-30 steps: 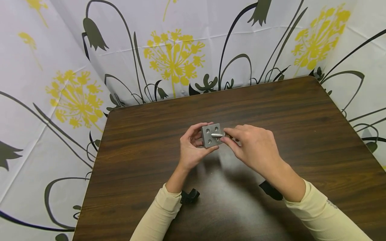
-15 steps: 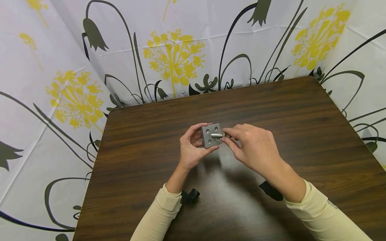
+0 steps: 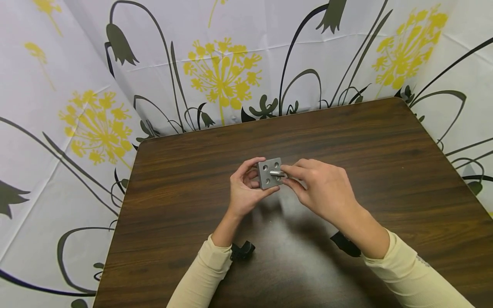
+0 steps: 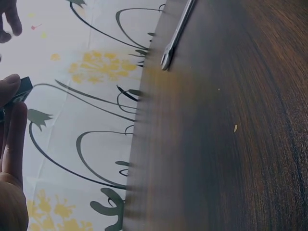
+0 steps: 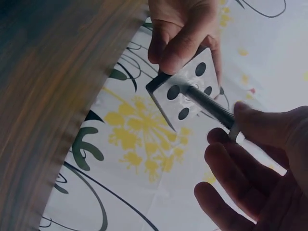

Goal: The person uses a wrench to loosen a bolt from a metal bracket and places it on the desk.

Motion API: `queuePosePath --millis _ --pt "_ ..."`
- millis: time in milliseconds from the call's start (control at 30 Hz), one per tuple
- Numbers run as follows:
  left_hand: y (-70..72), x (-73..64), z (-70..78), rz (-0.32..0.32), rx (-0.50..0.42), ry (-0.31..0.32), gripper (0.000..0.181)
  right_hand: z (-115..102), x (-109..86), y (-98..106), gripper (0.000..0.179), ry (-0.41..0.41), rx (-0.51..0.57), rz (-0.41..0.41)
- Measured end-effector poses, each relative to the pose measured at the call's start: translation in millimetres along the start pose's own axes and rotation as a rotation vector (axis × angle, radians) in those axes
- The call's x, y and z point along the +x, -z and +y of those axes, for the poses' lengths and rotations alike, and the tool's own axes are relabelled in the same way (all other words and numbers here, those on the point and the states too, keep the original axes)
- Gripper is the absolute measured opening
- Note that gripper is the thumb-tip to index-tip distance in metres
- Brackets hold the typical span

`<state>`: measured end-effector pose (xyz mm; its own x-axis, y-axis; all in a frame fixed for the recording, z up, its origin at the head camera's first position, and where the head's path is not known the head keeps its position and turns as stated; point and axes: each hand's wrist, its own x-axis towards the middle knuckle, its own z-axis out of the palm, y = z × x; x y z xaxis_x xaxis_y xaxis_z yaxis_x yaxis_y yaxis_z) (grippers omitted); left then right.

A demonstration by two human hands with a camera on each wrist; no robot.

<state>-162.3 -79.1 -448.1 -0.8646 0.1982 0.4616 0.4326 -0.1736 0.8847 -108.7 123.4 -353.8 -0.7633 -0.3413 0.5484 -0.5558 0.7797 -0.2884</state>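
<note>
My left hand (image 3: 246,188) grips a small square grey metal plate (image 3: 265,173) by its edges, above the table. The plate has holes near its corners, and a threaded rod (image 5: 215,109) stands out from its middle. My right hand (image 3: 323,184) pinches the rod's outer end between thumb and forefinger. A shiny nut-like ring (image 5: 236,134) shows at that end; the fingers partly hide it. In the right wrist view, the other right fingers (image 5: 226,168) are spread apart below the rod. Only part of the left hand (image 4: 13,144) shows in the left wrist view, with the plate's dark edge (image 4: 24,89).
Below the hands is a dark wood-grain table (image 3: 192,171). A slim silver wrench-like tool (image 4: 175,38) shows over it in the left wrist view. Flower-printed white cloth (image 3: 154,77) hangs behind and beside the table. Black wrist mounts (image 3: 243,251) sit under the forearms.
My right fingertips have shifted slightly left along the rod toward the plate, and the ring at its end shows more. The left hand and plate have stayed in place.
</note>
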Motion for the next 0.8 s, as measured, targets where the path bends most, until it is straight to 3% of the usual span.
queuePosePath --millis 100,300,400,500,667,800 --pt "0.0 0.3 -0.1 0.003 0.0 -0.002 0.074 -0.1 0.0 0.3 0.029 0.016 0.01 0.006" --pt "0.1 0.7 0.7 0.006 0.017 -0.013 0.074 0.1 -0.5 0.7 0.031 -0.051 -0.017 0.018" --pt "0.0 0.2 0.6 0.008 0.012 0.0 0.075 0.2 -0.1 1.5 0.023 -0.023 -0.008 -0.006" --pt "0.0 0.1 0.4 0.009 0.001 0.004 0.075 0.4 0.3 2.1 0.027 0.016 0.007 -0.005" --pt "-0.2 0.6 0.5 0.011 0.004 -0.002 0.075 0.7 0.0 1.2 0.033 -0.019 -0.017 0.018" --pt "-0.7 0.5 1.2 0.016 0.007 0.003 0.075 1.2 0.6 1.3 0.024 0.005 -0.01 0.0"
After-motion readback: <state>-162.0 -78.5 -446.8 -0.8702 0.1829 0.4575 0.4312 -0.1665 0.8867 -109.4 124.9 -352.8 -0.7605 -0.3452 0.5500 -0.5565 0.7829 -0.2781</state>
